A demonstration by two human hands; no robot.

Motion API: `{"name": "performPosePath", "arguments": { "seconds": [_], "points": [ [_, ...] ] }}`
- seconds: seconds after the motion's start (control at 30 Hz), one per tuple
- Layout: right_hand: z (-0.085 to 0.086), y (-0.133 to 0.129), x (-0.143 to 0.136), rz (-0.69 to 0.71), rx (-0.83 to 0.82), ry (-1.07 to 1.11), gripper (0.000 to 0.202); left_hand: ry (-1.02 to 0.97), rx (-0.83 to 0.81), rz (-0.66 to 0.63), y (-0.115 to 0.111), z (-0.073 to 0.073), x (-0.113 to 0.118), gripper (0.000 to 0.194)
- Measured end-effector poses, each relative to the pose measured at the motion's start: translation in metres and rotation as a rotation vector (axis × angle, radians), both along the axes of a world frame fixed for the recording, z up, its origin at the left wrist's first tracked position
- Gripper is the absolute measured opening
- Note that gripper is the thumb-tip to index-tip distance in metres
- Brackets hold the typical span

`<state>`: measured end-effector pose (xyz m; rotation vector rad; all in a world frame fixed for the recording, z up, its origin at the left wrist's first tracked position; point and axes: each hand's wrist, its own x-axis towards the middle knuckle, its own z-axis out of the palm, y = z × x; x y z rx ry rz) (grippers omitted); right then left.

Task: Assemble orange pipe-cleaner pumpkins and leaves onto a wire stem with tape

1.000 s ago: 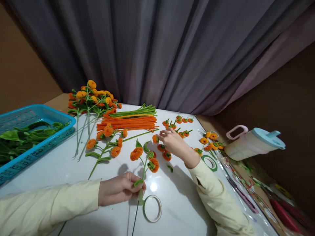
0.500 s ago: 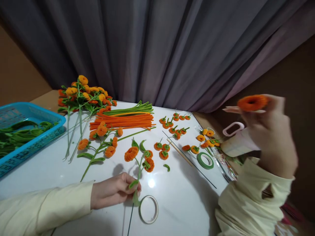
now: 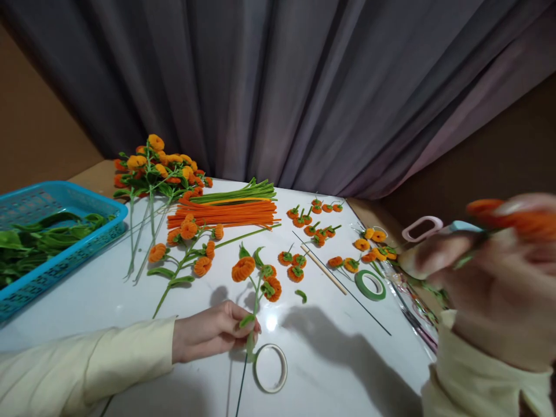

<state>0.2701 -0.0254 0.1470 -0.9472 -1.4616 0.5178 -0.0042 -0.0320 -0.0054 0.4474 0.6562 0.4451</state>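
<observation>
Ok so quick rundown. The flower sprig is standing up over the middle of the tabletop, orange blooms at the top, and my left hand has thumb + fingers pinched on its stem just under them, by a small leaf. Below my grip a dark wire runs down twd the table edge. IMO if I ease that pinch the stem could twist & the blooms end up facing the wrong way.

The pale tape roll is standing just beside the stem's lower end, so a careless nudge might send it rolling, or put slack in any tape on the stem.

My right hand is up off to the right w/ an orange flower head gripped in its fingers. It's pretty blurry there, so idk exactly where each fingertip sits. Squeeze too hard & I'd prob squash the coils.

Pink-handled cup is partly hidden behind that hand, so a wide swing could knock it, worst case a spill. Loose flower heads lie between my hands; a dragging sleeve could scatter em.
</observation>
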Motion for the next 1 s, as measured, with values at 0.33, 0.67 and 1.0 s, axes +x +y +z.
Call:
{"name": "performPosePath", "arguments": {
  "seconds": [0.33, 0.67, 1.0],
  "points": [
    [-0.068, -0.013, -0.059, 0.400, -0.278, -0.221, 0.024, -0.061, 0.039, -0.047, 0.002, -0.001, -0.002, 0.022],
    [-0.102, -0.025, -0.082, 0.393, -0.107, -0.423, 0.053, -0.018, 0.109, -0.051, 0.001, 0.003, -0.002, 0.020],
    [-0.117, -0.032, -0.088, 0.318, 0.057, -0.517, 0.059, -0.083, 0.090, -0.047, 0.002, -0.002, -0.002, 0.020]
  ]
}}
